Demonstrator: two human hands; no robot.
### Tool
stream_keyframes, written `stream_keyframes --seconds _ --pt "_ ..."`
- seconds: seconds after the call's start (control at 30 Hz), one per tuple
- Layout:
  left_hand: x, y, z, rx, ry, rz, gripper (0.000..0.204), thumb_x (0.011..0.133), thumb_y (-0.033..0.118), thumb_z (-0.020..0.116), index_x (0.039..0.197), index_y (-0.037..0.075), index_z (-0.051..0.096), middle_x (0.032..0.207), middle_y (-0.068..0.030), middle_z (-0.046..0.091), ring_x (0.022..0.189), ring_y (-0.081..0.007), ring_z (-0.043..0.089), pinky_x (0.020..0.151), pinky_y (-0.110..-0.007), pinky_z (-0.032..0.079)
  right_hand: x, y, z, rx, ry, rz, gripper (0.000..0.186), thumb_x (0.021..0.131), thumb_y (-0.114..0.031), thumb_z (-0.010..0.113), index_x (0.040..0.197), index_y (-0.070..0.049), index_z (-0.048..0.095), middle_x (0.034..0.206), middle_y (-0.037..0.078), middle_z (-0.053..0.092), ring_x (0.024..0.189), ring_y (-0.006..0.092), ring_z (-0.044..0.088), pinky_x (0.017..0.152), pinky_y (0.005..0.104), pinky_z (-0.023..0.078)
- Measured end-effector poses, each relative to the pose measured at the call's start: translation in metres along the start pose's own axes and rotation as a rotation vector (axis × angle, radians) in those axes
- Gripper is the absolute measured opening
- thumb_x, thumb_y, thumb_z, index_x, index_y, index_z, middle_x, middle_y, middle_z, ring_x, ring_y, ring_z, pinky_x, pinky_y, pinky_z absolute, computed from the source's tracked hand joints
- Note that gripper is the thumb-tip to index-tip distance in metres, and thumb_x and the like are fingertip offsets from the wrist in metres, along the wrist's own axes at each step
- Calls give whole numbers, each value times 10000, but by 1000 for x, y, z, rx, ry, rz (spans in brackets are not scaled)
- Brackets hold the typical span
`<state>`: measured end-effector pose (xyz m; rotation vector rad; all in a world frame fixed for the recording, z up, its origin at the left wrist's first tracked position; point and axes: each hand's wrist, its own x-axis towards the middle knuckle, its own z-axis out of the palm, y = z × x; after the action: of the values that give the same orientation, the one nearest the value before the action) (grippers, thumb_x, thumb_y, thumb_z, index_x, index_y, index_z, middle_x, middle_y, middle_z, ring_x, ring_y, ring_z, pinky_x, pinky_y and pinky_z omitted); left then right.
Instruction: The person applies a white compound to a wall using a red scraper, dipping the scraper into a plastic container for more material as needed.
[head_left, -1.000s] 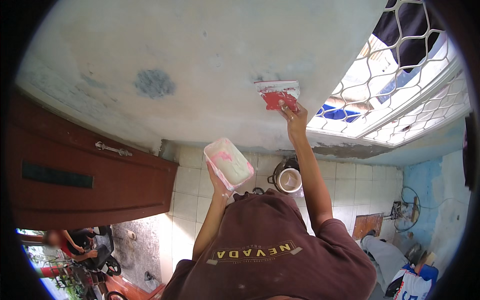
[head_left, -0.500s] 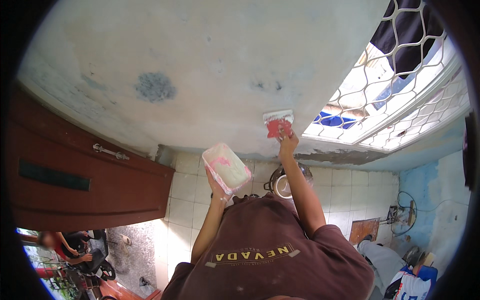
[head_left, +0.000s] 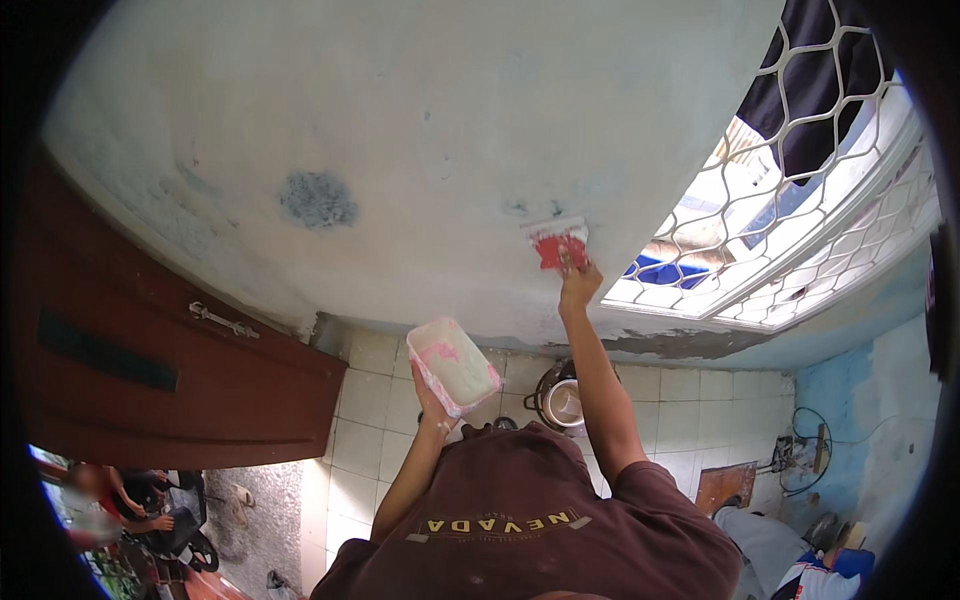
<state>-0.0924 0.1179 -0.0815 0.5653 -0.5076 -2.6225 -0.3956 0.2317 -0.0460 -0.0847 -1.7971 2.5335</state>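
Observation:
My right hand [head_left: 578,279] is closed on a putty knife [head_left: 560,252] with a red grip and a wide blade smeared with white. The blade's edge lies against the pale plastered wall [head_left: 430,170], just below some small dark marks [head_left: 535,208]. In my left hand [head_left: 432,403] is a rectangular white tub [head_left: 455,367], tilted, with white paste and a pink streak inside. Its rim is smeared with pink and white. My left fingers are mostly hidden behind the tub.
A grey-blue patch [head_left: 318,200] marks the wall. A latticed window [head_left: 720,230] stands at right, a brown door [head_left: 180,350] at left. On the tiled floor [head_left: 370,440] sits a round pot-like container [head_left: 562,403]. A person [head_left: 120,495] is by a motorcycle outside; a cable [head_left: 815,450] hangs at right.
The view has shifted, so the wall's marks and window sit lower in the picture. Against the wall, the putty knife is now higher, closer to the dark marks. The tub stays in my left hand.

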Motion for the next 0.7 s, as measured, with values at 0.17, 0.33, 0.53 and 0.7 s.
stream_keyframes --seconds 0.17,0.33,0.53,0.7 --pt "-12 -4 -15 -18 4 -37 830 942 760 343 1536 180 322 1474 -103 453 1335 -342 487 1079 -582 441 -35 56 -66 144 53 303 312 856 -125 785 1115 -42 632 1011 51 707 839 153 685 737 286 589" --pt "-12 -2 -25 -38 12 0 832 928 768 364 1515 179 353 1428 -102 490 1296 -341 520 1050 -587 467 -66 33 -35 398 117 480 160 927 -114 670 1056 -45 604 944 75 686 960 184 671 832 298 591" --pt "4 14 -2 -54 -109 -145 820 933 755 380 1517 180 352 1435 -111 488 1311 -346 509 1071 -587 449 39 -53 25 882 -205 381 314 1029 -87 363 1105 166 533 1195 310 586 1113 358 603 981 353 587" --pt "3 52 -12 -28 -100 -123 837 924 772 375 1516 182 349 1434 -111 490 1298 -358 520 1052 -601 464 -11 -258 76 939 -428 254 287 993 -7 440 1137 214 553 1183 306 593 1091 349 634 937 304 620"
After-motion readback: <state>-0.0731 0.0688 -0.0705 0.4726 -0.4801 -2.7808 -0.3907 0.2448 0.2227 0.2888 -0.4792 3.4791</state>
